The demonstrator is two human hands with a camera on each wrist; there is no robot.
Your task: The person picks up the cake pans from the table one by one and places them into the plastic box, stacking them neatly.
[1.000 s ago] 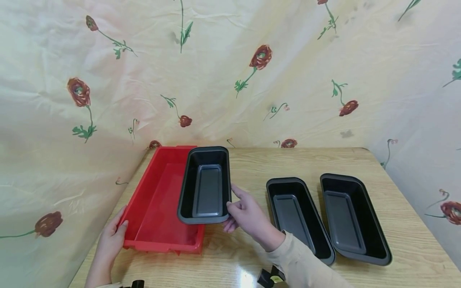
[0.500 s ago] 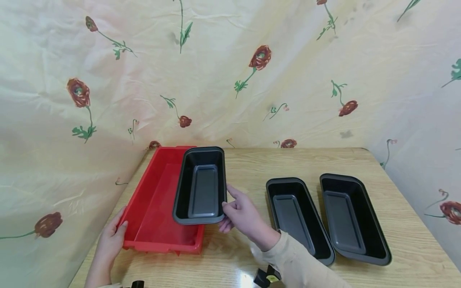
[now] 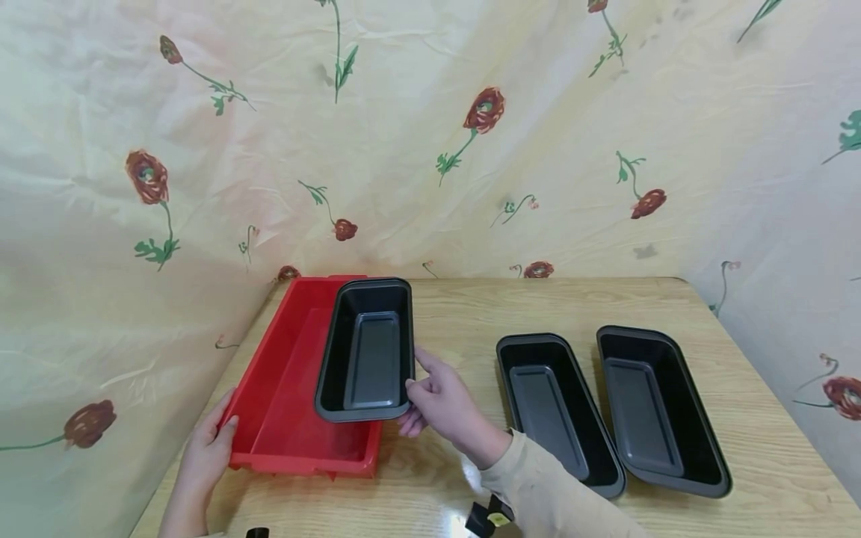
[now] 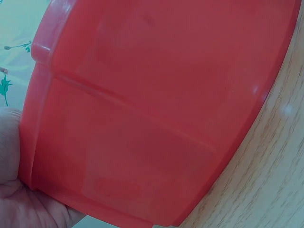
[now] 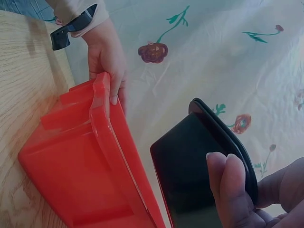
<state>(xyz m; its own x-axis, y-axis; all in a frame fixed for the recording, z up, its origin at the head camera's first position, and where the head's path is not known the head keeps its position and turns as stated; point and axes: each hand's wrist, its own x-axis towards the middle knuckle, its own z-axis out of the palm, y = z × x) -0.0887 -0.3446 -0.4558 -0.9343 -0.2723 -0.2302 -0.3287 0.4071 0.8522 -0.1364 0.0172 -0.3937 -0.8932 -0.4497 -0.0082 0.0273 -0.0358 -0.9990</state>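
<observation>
A black loaf pan hangs over the right half of a red plastic tray. My right hand grips the pan's near right rim, thumb on top and fingers beneath. Seen in the right wrist view, those fingers lie against the pan's outer side, above the tray's wall. At the tray's near left corner my left hand holds the rim, thumb over the edge. The left wrist view shows the tray's red side with part of that hand under its corner.
Two more black loaf pans, the nearer one and the farther right one, stand side by side on the wooden table. A flower-patterned cloth hangs behind the table and along its sides.
My right hand has carried the held loaf pan a short way left, farther over the red tray. The left hand keeps its hold on the tray, and the other pans stay put.
</observation>
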